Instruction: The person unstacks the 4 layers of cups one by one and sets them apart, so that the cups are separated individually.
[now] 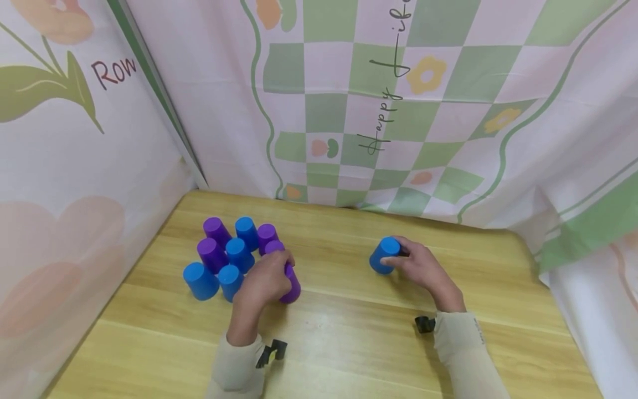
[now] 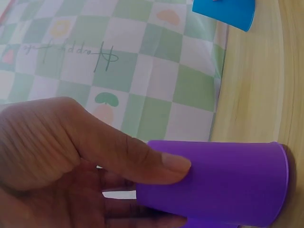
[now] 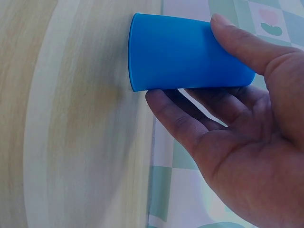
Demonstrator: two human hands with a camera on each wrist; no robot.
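My left hand (image 1: 266,280) grips an upside-down purple cup (image 1: 293,288) at the right side of a cluster of cups. In the left wrist view the thumb (image 2: 175,164) lies along the side of that purple cup (image 2: 228,183), its rim close over the table. Away to the right, my right hand (image 1: 421,266) holds an upside-down blue cup (image 1: 382,257) between thumb and fingers. The right wrist view shows this blue cup (image 3: 180,54) with the thumb on one side and the fingers under the other. Part of the cluster is hidden behind my left hand.
Several other blue cups (image 1: 201,281) and purple cups (image 1: 212,256) stand upside down at the left of the wooden table (image 1: 339,338). A patterned curtain (image 1: 329,113) hangs along the back edge, and a floral curtain (image 1: 65,183) borders the left side.
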